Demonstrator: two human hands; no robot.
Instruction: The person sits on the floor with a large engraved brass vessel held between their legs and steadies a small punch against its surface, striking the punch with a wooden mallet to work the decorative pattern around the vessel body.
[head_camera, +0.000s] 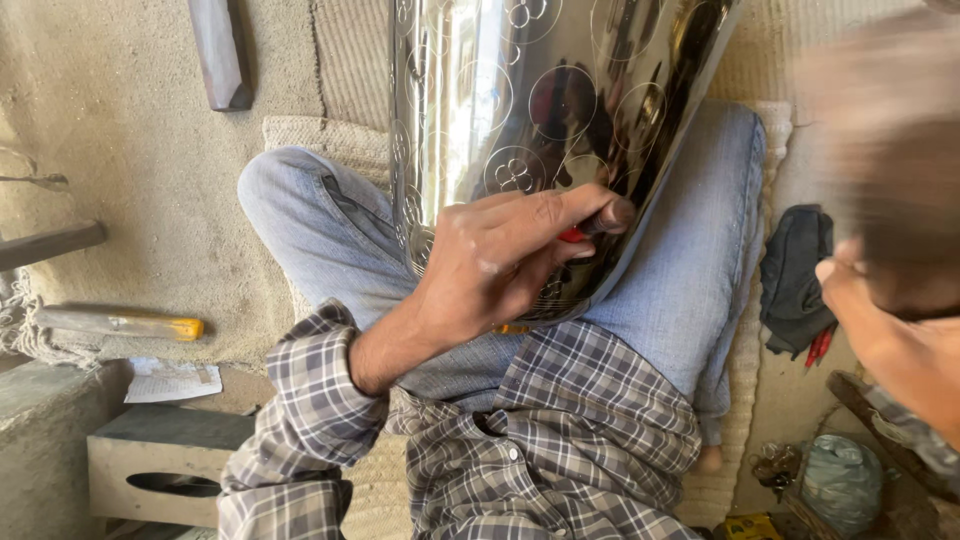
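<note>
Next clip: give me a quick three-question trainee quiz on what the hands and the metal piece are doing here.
1. True or false: the left hand pinches a red-handled tool against the metal vessel.
2. Where does the vessel rest? A) on a bench B) on the person's lap C) hanging from a hook
3. Why can't the right hand be judged clearly?

Key
1. True: the fingers close on the tool, with its tip at the engraved surface.
2. B: it lies across the jeans.
3. It is motion-blurred at the right edge, so what it grips is unclear.
</note>
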